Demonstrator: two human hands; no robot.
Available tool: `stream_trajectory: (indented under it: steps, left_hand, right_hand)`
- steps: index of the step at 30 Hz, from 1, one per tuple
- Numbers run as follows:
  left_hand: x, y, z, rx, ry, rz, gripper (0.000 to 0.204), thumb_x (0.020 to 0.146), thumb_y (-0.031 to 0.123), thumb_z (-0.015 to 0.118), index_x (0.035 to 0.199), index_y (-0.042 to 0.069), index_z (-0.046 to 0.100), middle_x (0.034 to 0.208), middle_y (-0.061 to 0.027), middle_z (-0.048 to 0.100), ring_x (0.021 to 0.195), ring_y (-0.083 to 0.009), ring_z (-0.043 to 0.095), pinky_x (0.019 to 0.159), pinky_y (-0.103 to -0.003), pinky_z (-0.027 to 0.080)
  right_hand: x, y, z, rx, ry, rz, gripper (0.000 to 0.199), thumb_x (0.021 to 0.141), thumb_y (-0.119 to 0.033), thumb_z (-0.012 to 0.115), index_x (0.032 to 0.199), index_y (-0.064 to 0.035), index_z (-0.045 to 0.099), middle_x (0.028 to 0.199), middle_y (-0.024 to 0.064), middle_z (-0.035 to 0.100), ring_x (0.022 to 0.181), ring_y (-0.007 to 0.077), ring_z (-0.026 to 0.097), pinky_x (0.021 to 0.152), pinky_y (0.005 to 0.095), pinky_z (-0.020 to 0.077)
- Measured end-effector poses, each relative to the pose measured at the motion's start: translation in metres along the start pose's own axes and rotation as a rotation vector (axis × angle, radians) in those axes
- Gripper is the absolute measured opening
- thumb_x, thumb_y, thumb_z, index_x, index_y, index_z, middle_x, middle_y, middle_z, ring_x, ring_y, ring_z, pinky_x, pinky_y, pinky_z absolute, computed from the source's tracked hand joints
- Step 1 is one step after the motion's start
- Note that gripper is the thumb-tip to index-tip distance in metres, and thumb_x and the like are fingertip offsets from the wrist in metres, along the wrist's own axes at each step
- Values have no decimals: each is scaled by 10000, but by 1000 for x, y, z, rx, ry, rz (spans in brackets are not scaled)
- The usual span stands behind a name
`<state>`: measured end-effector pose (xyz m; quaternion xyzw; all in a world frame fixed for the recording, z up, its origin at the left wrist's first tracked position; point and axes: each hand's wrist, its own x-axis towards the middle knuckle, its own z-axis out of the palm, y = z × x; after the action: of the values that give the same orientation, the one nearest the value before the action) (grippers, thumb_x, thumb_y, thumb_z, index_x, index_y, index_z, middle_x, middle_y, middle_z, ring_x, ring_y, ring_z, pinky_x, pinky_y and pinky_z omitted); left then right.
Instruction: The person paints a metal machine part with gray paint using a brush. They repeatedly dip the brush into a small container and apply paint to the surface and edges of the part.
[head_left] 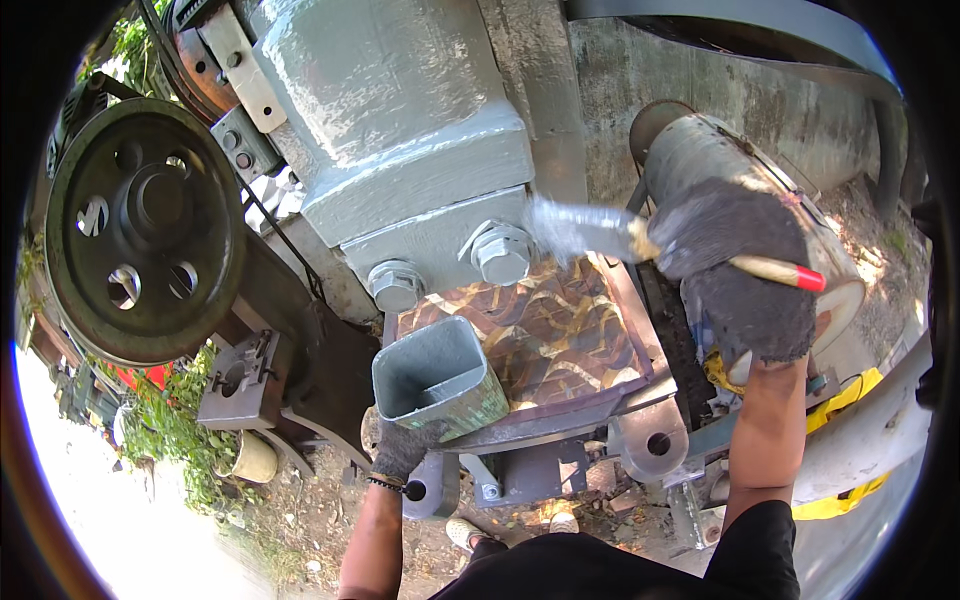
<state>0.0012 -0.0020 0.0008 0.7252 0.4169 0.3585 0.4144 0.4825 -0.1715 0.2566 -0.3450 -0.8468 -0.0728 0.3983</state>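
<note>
Fingers of right hand [735, 265] clamped on paintbrush [640, 238], bristles blurred near bolts [500, 252]. Left hand [403, 448] gripping paint container [438, 378] from below, tilted. Housing [400, 130] mostly coated grey; patterned plate [555, 330] still bare.

Outdoor work yard in bright sunlight, bare dirt ground [300, 520] strewn with debris, green weeds [165, 425] at left, rough grey concrete wall [700, 100] behind, large grey-painted steel machine body [390, 120], dark spoked flywheel [140, 225]
</note>
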Motion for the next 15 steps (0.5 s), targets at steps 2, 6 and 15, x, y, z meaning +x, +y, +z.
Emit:
stream_trajectory:
  steps: [2,6,15]
  left_hand:
    - [-1,3,5,-23,12,49,593,844,143,890,1350,8,611,1220,-70,695,1085,-163,653,925,-327,566]
    - [0,10,6,-98,28,45,863,762,196,946,1478,38,491,1378,-99,615,1232,-223,605,1053,-373,510]
    - [-3,45,17,84,224,227,512,790,197,917,1212,37,675,1084,-74,750,943,-203,714,823,-349,582]
  right_hand:
    - [-3,-6,6,275,104,86,654,1000,-204,708,1572,-31,442,1535,196,556,1334,237,628,1123,397,522]
    - [5,-16,28,661,218,153,407,1006,-114,634,1389,-4,549,1407,143,628,1253,233,654,1111,391,512]
    - [21,-26,9,532,123,205,371,1011,-141,627,1356,-8,593,1363,150,656,1227,245,667,1074,403,527]
